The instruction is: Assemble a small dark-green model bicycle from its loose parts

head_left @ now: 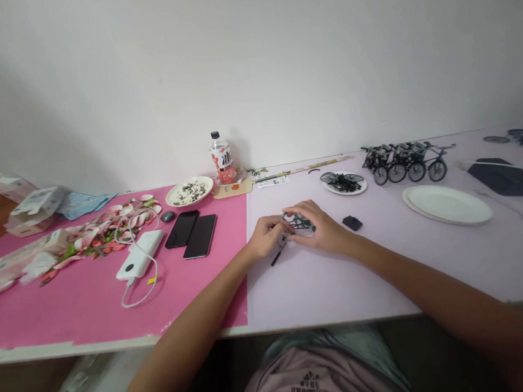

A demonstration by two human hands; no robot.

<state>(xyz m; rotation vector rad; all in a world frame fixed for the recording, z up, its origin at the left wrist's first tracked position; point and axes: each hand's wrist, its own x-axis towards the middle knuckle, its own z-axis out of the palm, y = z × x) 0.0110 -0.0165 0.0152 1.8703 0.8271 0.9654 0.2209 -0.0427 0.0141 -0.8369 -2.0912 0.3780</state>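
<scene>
My left hand (266,236) and my right hand (320,227) meet over the pale sheet, both closed on a small dark green toy bicycle frame (299,222). Fingers cover much of it, so its exact outline is hidden. Below my left fingers, a thin black stick-like piece (275,259) points down toward the sheet; whether it is joined to the frame I cannot tell. Just right of my right hand lies a small black block (351,222). Farther back, a white plate (361,190) bears black toy bicycle parts and wheels (329,178).
Several assembled toy bicycles (415,162) stand at the back right, behind stacked white plates (447,204) and a dark box-like object (504,176). Leftward are two phones (200,236), a white power bank (139,255) with its cable, petals (120,225), a plate (170,200) and a bottle (224,162).
</scene>
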